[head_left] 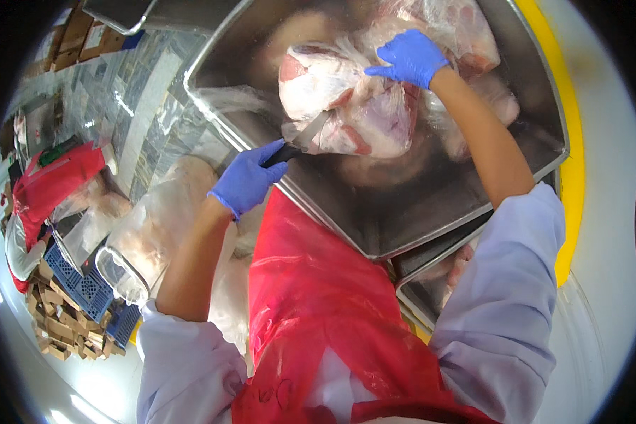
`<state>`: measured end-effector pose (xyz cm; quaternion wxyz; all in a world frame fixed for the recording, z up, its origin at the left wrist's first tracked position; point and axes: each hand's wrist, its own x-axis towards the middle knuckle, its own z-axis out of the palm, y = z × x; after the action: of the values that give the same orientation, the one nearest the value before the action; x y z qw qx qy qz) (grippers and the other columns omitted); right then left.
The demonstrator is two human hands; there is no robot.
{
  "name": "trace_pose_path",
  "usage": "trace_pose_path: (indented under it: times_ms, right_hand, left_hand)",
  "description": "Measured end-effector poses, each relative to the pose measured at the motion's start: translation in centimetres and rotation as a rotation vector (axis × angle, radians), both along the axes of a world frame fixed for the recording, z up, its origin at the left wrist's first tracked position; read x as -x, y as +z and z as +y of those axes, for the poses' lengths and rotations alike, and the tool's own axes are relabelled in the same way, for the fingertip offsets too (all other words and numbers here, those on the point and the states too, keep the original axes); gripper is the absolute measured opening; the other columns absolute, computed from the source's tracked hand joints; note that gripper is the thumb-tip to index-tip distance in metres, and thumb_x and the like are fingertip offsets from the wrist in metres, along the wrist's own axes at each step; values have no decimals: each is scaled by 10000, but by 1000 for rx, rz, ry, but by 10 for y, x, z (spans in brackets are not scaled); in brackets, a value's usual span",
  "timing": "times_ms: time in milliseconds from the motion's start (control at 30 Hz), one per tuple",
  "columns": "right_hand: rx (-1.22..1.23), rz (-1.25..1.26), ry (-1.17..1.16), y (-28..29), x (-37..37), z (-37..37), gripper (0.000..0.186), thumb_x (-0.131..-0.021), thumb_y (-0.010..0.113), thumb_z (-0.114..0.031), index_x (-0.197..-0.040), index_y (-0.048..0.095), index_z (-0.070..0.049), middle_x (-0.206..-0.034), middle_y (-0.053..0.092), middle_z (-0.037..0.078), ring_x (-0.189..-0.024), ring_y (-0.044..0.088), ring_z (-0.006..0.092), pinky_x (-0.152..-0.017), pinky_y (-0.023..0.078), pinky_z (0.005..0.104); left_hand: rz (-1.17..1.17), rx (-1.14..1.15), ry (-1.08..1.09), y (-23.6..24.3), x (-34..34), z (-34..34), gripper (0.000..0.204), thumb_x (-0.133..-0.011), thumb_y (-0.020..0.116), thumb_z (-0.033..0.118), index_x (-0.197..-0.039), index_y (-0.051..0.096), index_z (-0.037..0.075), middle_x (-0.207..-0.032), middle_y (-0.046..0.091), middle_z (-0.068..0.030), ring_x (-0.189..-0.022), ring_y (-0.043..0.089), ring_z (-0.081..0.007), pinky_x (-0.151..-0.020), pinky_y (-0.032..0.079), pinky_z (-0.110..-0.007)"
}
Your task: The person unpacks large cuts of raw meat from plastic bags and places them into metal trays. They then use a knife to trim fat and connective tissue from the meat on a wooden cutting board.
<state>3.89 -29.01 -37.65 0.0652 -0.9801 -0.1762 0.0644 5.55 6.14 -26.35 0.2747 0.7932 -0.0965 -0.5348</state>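
Note:
My left hand (246,178), in a blue glove, is closed around the black handle of a knife (312,130). Its blade points up and to the right against a large plastic-wrapped piece of raw meat (374,116), pale with pink and red patches. At the upper edge of that piece, my gloved right hand (413,60) has its fingers bent into the clear plastic wrap (350,51); the fingertips are partly hidden. Under and around the meat is a deep metal bin (396,230).
More wrapped meat (466,35) lies at the bin's far side. A yellow band (571,141) borders it on the right. To the left are large plastic-covered bundles (166,205), blue crates (78,283), stacked cardboard (67,328) and a person in a red apron (56,184).

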Motion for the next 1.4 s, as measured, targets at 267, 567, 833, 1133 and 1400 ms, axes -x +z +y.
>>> trace_pose_path:
  times_ms: [267, 567, 833, 1133, 1400]
  right_hand:
    - [-195, -316, -792, 26, 96, 49, 390, -725, 725, -402, -939, 650, -86, -928, 580, 85, -941, 545, 272, -843, 412, 413]
    - [-457, -119, -1647, -83, 109, 113, 651, -803, 664, -483, -1177, 555, 39, -1078, 619, 213, -1055, 574, 337, -903, 433, 417]
    - [-1822, -493, -1514, -81, 23, 147, 212, -900, 550, -180, -978, 551, 17, -763, 585, 109, -665, 550, 225, -645, 468, 360]
    - [-1233, -293, -1616, -33, 7, 188, 256, -884, 522, -223, -840, 615, 12, -828, 634, 240, -801, 586, 448, -700, 457, 487]
    - [-1232, 277, -1303, 11, -79, 165, 345, -846, 462, -313, -947, 661, -51, -919, 666, 197, -896, 646, 337, -780, 497, 423]
  left_hand:
    - [-188, 18, -82, -21, 4, 11, 514, -852, 613, 243, -1287, 502, -7, -952, 665, -198, -825, 627, -198, -777, 486, -317]
    - [-287, 126, 124, -48, 91, 34, 524, -874, 601, 193, -1343, 446, 18, -1007, 641, -223, -873, 625, -212, -805, 474, -326]
    - [-149, 112, 201, -43, 83, 26, 477, -882, 596, 147, -1328, 478, 23, -1086, 640, -140, -961, 580, -143, -871, 450, -288]
    - [-142, 156, 202, -58, 78, 35, 468, -903, 573, 132, -1336, 459, -1, -1113, 622, -158, -998, 564, -150, -901, 433, -282]
    - [-212, 66, 46, -22, 39, 43, 512, -904, 582, 149, -1387, 423, 88, -1214, 596, -199, -1085, 590, -192, -913, 448, -309]
